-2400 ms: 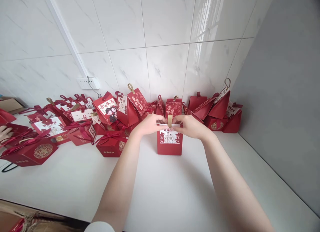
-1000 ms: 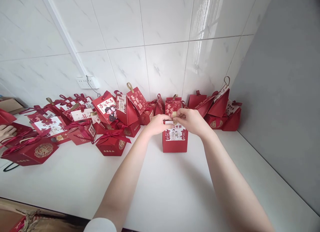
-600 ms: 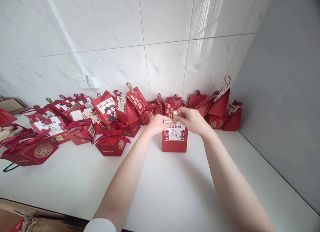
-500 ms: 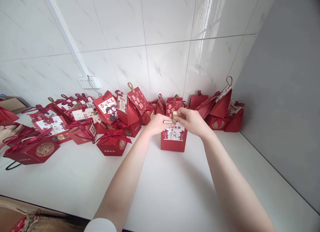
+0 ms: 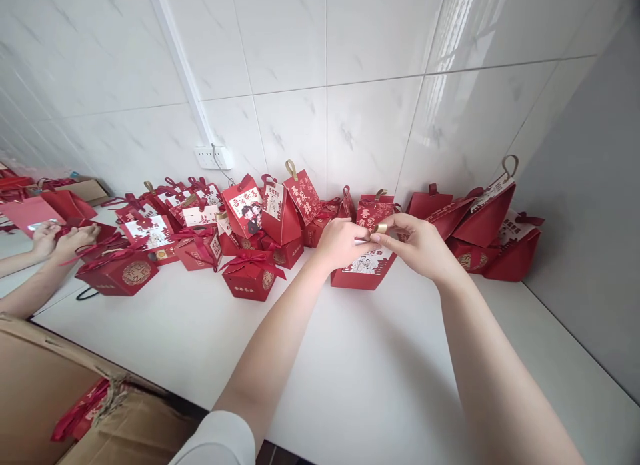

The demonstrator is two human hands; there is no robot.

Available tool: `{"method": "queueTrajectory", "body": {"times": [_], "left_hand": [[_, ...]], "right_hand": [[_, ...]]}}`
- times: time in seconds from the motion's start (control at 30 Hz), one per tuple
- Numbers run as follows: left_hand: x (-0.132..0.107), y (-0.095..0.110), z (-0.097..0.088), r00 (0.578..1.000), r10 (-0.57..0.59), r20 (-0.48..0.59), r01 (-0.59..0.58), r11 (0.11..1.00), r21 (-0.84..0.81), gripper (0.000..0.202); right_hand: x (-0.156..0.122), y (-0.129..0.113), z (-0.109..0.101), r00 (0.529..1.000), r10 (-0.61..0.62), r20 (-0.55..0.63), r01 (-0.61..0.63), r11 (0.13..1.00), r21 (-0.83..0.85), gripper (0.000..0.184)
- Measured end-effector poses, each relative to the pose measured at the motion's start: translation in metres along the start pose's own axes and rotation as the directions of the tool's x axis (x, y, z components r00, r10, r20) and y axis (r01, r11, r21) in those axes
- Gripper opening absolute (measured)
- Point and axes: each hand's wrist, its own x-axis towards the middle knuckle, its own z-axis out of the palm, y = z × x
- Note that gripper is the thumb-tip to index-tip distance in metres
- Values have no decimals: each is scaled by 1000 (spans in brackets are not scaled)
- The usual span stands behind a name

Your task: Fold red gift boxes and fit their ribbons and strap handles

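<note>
A red gift box (image 5: 354,279) with a white printed panel of a couple stands on the table in front of me, partly covered by my hands. My left hand (image 5: 342,245) is closed on its top edge from the left. From the right, my right hand (image 5: 419,243) pinches the short gold ribbon (image 5: 381,229) at the box's top. The fingertips of both hands nearly meet there. Close behind stands another red box (image 5: 374,210) with gold lettering.
Several red gift boxes (image 5: 249,282) with ribbons line the tiled wall on the left, and more boxes (image 5: 515,255) lean together on the right. At the far left are a co-worker's hands (image 5: 75,241) at a red box. A cardboard carton (image 5: 45,365) stands below the table edge.
The view has swung left, so things appear further right and the co-worker's hands show more. The box between my hands now leans, and its gold ribbon lies flatter under my right fingers.
</note>
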Motion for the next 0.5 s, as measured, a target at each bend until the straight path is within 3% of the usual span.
{"method": "queueTrajectory", "body": {"times": [0.07,0.23,0.33,0.43,0.5], "left_hand": [[0,0,-3,999,-5,44,7,1000,-29,30],[-2,4,-13,989,-65,133,88,980,-178,28],[-2,0,-21,966,-56,254,116,967,-227,31],[-4,-13,-30,856,-19,517,188,943,-275,46],[-6,-26,-35,751,-26,660,292,909,-297,50]], "right_hand": [[1,0,1,1000,22,-15,-22,1000,18,27],[3,3,8,994,100,-35,-89,965,245,33],[3,3,5,997,80,-1,-77,970,230,30],[1,8,-9,986,69,149,-86,990,109,31],[-2,18,-23,928,136,347,-153,988,22,40]]}}
